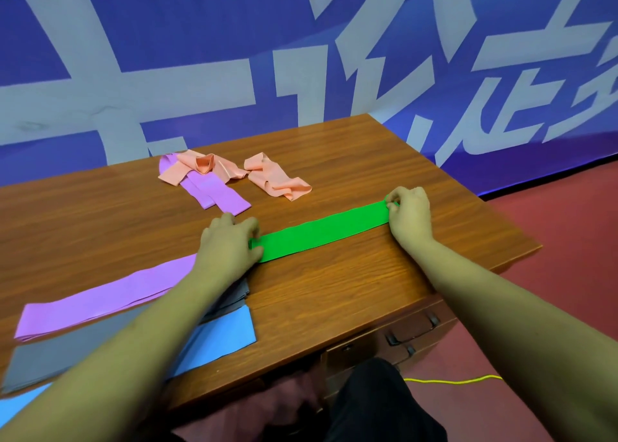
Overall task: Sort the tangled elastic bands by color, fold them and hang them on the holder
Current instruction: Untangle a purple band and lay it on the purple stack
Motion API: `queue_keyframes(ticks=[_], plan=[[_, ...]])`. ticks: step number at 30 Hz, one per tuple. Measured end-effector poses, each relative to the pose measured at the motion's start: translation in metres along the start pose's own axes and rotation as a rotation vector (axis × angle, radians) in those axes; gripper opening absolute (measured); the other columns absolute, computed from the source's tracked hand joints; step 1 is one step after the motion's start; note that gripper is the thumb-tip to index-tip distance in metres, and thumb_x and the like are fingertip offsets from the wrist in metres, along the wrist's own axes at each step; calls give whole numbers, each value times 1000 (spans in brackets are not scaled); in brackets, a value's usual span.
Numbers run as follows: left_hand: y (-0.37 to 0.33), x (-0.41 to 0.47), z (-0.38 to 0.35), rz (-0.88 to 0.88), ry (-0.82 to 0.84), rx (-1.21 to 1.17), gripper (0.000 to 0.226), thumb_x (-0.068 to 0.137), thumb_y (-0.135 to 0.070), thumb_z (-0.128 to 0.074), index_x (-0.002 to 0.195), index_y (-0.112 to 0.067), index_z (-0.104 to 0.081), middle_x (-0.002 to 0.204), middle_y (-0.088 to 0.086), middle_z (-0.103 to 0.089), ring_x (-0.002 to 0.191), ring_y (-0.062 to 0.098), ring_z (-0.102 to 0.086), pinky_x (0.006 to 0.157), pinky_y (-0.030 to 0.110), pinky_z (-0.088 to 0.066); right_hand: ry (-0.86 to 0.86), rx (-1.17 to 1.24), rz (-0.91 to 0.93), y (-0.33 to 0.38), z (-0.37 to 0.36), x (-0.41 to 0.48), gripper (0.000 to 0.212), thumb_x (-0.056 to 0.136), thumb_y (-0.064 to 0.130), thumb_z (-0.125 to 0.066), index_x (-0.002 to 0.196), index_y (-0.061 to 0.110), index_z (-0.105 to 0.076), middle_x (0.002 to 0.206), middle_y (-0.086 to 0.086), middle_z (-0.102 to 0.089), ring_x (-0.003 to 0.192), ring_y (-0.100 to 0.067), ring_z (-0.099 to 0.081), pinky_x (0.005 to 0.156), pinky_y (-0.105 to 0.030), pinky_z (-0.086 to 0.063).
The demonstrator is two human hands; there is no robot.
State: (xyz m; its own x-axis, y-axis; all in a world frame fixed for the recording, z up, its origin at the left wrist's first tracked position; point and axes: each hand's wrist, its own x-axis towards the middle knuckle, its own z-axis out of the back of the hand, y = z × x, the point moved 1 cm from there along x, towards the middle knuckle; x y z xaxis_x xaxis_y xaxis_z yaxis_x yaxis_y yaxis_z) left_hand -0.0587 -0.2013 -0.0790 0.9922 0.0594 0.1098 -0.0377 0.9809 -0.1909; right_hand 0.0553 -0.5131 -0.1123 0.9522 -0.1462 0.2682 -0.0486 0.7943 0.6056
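Laid flat along the near left edge of the desk [368, 291] are a blue band [230, 333], a grey band [67, 358] and a purple band [100, 297], side by side and partly hidden by the left forearm. Nearer the right edge, the green band [321, 231] is held stretched flat on the wood. Its left end is pinched under the curled fingers of the left hand [227, 244], and its right end is nipped between thumb and fingertips of the right hand [409, 216]. Whether it is already doubled cannot be told from this angle. For a clean fold, the long edges should be kept parallel, one end carried over and matched corner to corner with the other, and the crease pressed flat before either end is released. A tangle of peach and purple bands [200, 174] lies unsorted near the far edge, and no holder is seen.
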Motion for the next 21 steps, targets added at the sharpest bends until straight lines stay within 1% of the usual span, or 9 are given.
queue_keyframes(ticks=[1,3,6,9,11,13,15,18,21], plan=[[0,1,0,-12,11,32,18,87,-38,-63,103,-29,-61,98,0,-47,95,18,-42,77,33,-34,7,-54,20,1,0,-1,13,93,12,-56,100,16,-66,110,-10,-50,110,-29,-50,96,-40,-47],[4,5,1,-19,40,36,17,90,-41,-59,101,-30,-65,98,-1,-46,99,19,-43,79,33,-35,-5,-153,49,7,3,-2,16,92,17,-58,103,14,-69,113,-9,-48,113,-28,-45,98,-37,-44],[14,14,5,9,-29,-89,18,90,-40,-57,99,-26,-64,97,1,-48,103,22,-45,83,36,-36,-9,-199,154,30,8,-3,26,90,23,-58,112,12,-67,116,-9,-47,114,-26,-44,99,-39,-44],[32,29,11,93,-111,-164,16,85,-30,-61,96,-19,-66,94,6,-55,99,27,-51,82,37,-42,118,-137,246,70,-2,-3,24,89,22,-56,107,11,-68,114,-8,-50,113,-25,-47,99,-36,-42],[45,40,13,142,-101,-163,18,82,-25,-65,98,-15,-66,98,10,-58,98,29,-54,82,39,-46,220,-92,288,100,-18,-6,24,89,21,-56,107,13,-69,114,-8,-51,111,-25,-51,99,-35,-43],[57,50,12,154,-91,-144,21,81,-24,-68,101,-15,-65,101,10,-59,99,29,-56,84,40,-49,301,-56,315,127,-38,-9,26,89,21,-57,111,15,-69,116,-7,-52,106,-23,-56,98,-38,-48],[65,59,10,132,-100,-127,25,81,-27,-70,103,-17,-66,102,8,-59,98,27,-57,85,41,-49,352,-39,345,150,-58,-12,28,89,20,-57,115,16,-68,117,-6,-53,104,-23,-58,95,-40,-50],[71,70,6,63,-59,-114,28,82,-35,-71,106,-21,-67,103,3,-59,97,23,-57,86,40,-50,452,-62,401,176,-83,-13,32,89,20,-59,121,19,-65,122,-5,-54,108,-22,-58,94,-38,-51],[74,75,-1,-12,-27,-72,21,85,-33,-68,103,-21,-71,103,1,-63,96,23,-61,83,38,-50,556,-61,436,187,-105,-14,38,87,20,-60,125,22,-62,126,-6,-54,113,-24,-57,97,-42,-50]])
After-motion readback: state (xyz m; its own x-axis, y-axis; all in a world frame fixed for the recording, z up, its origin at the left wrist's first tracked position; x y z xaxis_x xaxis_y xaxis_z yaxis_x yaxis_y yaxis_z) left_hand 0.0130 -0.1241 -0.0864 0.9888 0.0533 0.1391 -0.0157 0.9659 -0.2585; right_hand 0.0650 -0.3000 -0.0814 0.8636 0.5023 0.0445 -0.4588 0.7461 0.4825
